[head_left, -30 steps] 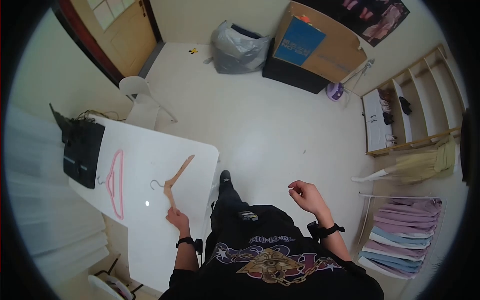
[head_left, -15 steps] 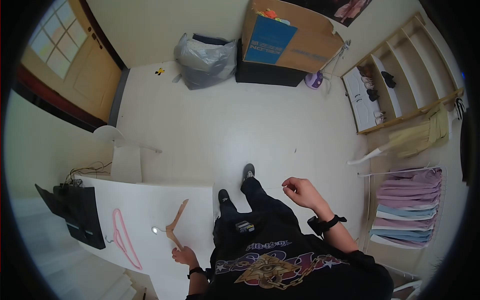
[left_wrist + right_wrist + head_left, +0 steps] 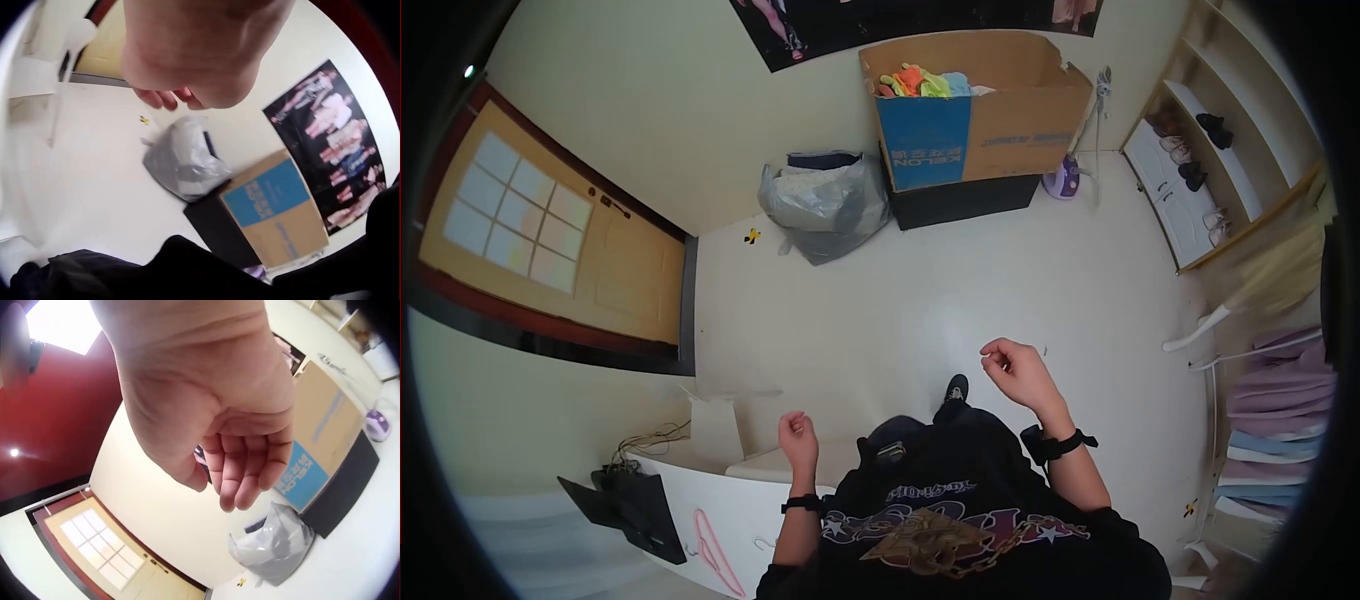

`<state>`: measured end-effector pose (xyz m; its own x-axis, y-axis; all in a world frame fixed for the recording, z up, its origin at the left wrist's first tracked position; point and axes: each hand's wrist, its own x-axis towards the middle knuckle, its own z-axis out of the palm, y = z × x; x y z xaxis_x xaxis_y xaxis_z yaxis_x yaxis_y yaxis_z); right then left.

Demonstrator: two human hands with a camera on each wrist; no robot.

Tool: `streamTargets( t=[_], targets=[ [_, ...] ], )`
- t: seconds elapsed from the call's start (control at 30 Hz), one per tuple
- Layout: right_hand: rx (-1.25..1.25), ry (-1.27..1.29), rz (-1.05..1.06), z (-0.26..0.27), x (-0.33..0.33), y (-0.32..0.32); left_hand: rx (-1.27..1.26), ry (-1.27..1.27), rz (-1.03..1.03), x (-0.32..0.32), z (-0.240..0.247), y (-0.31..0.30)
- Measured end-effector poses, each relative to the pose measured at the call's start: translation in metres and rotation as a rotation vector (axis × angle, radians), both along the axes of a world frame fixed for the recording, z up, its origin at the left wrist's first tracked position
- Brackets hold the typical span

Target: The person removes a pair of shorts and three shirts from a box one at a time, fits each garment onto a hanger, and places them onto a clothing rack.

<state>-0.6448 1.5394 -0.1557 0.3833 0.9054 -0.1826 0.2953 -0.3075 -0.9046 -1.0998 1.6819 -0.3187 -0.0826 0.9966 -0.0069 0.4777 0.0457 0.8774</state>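
My left hand [image 3: 798,440] is raised off the white table [image 3: 730,485], fingers loosely curled with nothing in them. Out in front of my body, my right hand [image 3: 1018,376] also hangs relaxed; its bare palm and bent fingers [image 3: 231,478] show in the right wrist view. On the table lies a pink hanger [image 3: 716,556]. Beside my left forearm only the metal hook [image 3: 763,543] of the wooden hanger shows, its body being hidden by my arm.
Ahead stand a grey plastic bag [image 3: 825,210] and an open cardboard box [image 3: 1030,130] of colourful items on a black base [image 3: 965,203]. A purple steamer [image 3: 1062,180], shoe shelf [image 3: 1190,190] and rack of clothes [image 3: 1270,400] are at the right, a door [image 3: 550,220] at the left.
My left hand has let go of the wooden hanger and risen from the table. The view has turned toward the box and bag, and the table has dropped low in it.
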Motion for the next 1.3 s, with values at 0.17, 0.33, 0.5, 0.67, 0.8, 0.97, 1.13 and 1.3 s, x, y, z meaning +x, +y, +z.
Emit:
streamTargets(
  t=[0.17, 0.33, 0.5, 0.67, 0.8, 0.97, 1.13, 1.3],
  targets=[
    [-0.038, -0.015, -0.124, -0.008, 0.069, 0.006, -0.220, 0.139, -0.744, 0.160, 0.090, 0.065],
    [-0.047, 0.039, -0.276, -0.031, 0.124, 0.026, -0.318, 0.165, -0.993, 0.276, 0.104, 0.135],
    [-0.149, -0.020, -0.331, -0.029, 0.190, 0.081, -0.288, 0.138, -1.108, 0.377, 0.078, 0.226],
    [-0.118, -0.107, -0.404, 0.002, 0.272, 0.165, -0.234, 0.031, -1.120, 0.474, 0.069, 0.314],
    [-0.038, -0.230, -0.334, 0.029, 0.336, 0.248, -0.194, -0.024, -1.124, 0.534, 0.088, 0.379],
    [-0.015, -0.210, -0.221, 0.035, 0.382, 0.361, -0.200, -0.028, -1.034, 0.546, 0.104, 0.431],
    [0.163, -0.460, -0.045, 0.012, 0.433, 0.491, -0.311, 0.016, -0.686, 0.510, 0.072, 0.453],
    [0.079, -0.453, 0.092, -0.037, 0.485, 0.628, -0.362, 0.049, -0.391, 0.504, 0.073, 0.453]
  ],
)
